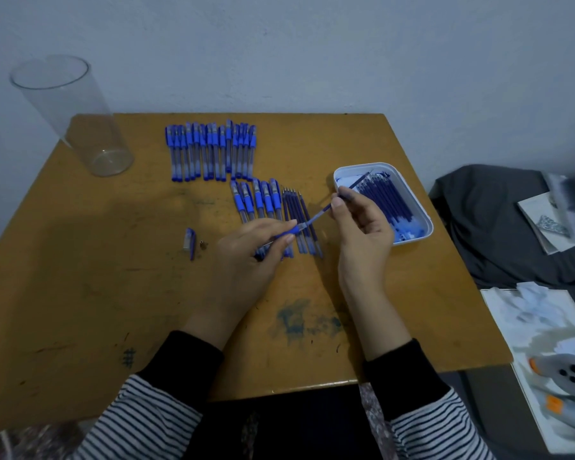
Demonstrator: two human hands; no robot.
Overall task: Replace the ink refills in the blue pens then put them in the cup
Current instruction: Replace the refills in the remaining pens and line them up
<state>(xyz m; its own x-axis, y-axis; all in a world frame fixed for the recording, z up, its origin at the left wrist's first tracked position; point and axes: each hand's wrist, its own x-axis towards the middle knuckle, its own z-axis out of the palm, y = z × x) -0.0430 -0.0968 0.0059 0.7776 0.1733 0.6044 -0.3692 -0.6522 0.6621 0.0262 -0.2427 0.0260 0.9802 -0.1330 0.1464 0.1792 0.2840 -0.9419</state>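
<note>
A clear cup (pixel 80 121) stands empty on the far left corner of the counter (pixel 80 277). Nearer the middle, a loose blue cap (pixel 190 242) lies flat with a small tip piece (pixel 202 244) just beside it. Behind these, a long row of capped pens (pixel 210 151) lies side by side. A shorter row of pens (pixel 256 200) lies closer in, with loose refills (pixel 296 210) just to its right.

Above that shorter row, the left hand (pixel 253 250) curls its fingers around a pen barrel (pixel 289 231), blue grip end pointing right. A refill (pixel 321 212) runs from the barrel's open end up to the right hand (pixel 362 224), which pinches it between thumb and forefinger.

Behind the right hand sits a white tray (pixel 425 224) holding spare refills (pixel 385 197). A grey cloth (pixel 495 227) lies off the counter's right edge.
</note>
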